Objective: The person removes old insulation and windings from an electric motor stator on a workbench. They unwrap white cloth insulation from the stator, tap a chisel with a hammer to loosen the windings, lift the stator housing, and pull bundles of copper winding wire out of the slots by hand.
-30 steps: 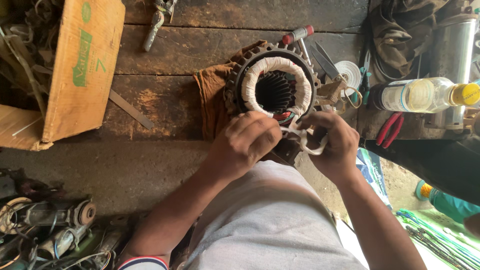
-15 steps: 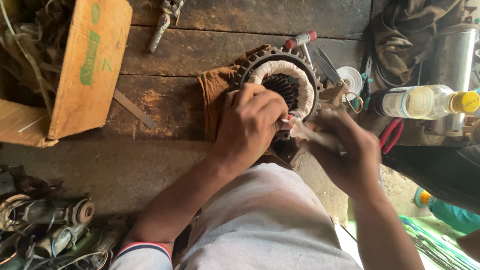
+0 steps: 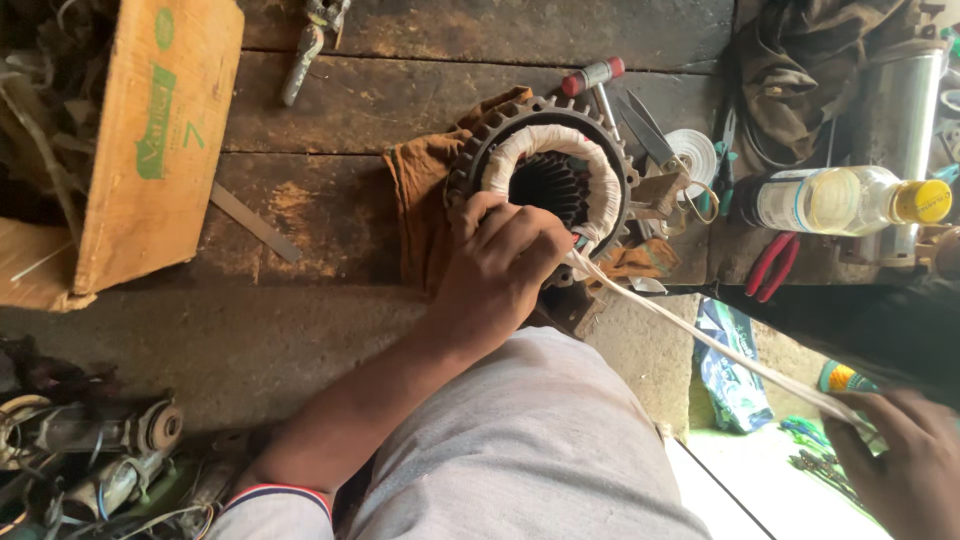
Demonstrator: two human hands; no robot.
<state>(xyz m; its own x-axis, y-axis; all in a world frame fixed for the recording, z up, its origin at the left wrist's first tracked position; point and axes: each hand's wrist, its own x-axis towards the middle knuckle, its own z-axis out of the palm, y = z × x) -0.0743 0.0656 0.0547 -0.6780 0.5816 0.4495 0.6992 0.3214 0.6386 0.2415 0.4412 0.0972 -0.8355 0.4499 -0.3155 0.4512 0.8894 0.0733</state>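
In the head view, the person's left hand (image 3: 505,262) presses down on the round grey metal motor ring with white cloth wrapped around its coil (image 3: 548,175). Its fingers are curled over the near edge of the ring, gripping it and pinning the spot where the long white cloth tape (image 3: 700,335) comes out. The ring sits on a brown rag (image 3: 420,195) just beyond the hand, on the dark wooden bench (image 3: 400,90).

The right hand (image 3: 900,465) is far off to the right and low, closed around the other end of the tape. The tape runs tight between the two hands.

If the right hand tugs too hard, the tape might snap or slip out from under the left fingers. Then the wrap could go loose. The ring could also slide on the rag toward the plastic bottle with a yellow cap (image 3: 850,200) and the red-handled pliers (image 3: 772,265), right of the left hand.
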